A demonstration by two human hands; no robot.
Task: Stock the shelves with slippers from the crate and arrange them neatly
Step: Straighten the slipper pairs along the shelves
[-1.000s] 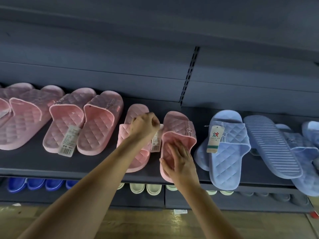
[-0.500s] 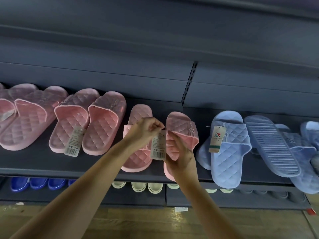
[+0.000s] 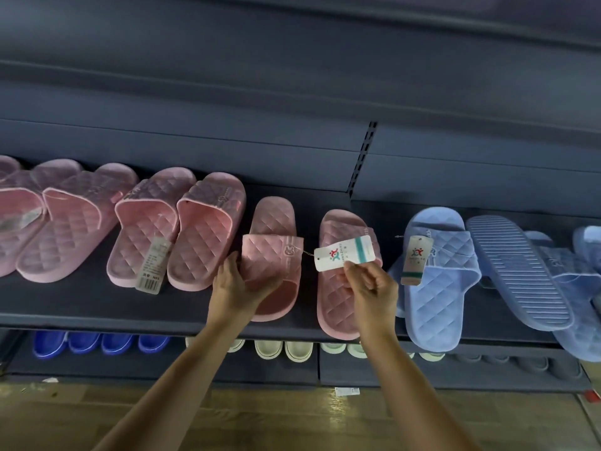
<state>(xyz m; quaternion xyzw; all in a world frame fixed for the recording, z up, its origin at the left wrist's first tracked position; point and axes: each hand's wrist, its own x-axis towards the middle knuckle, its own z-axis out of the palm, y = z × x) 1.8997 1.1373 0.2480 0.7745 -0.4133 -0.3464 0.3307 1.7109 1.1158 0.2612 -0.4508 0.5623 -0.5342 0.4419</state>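
Note:
Two pink quilted slippers lie side by side on the dark shelf. My left hand grips the strap of the left pink slipper. My right hand pinches a white paper tag that hangs on a thin thread from that slipper's strap. The tag is held flat in front of the right pink slipper, which my right hand partly hides. No crate is in view.
Several more pink slippers fill the shelf to the left, one with a barcode tag. Light blue slippers lie to the right, one sole-up. A lower shelf holds dark blue, cream and grey slippers above a wooden floor.
My left hand let go of the tag and took hold of the left slipper's strap. My right hand left the right slipper and now pinches the tag, turned logo side up.

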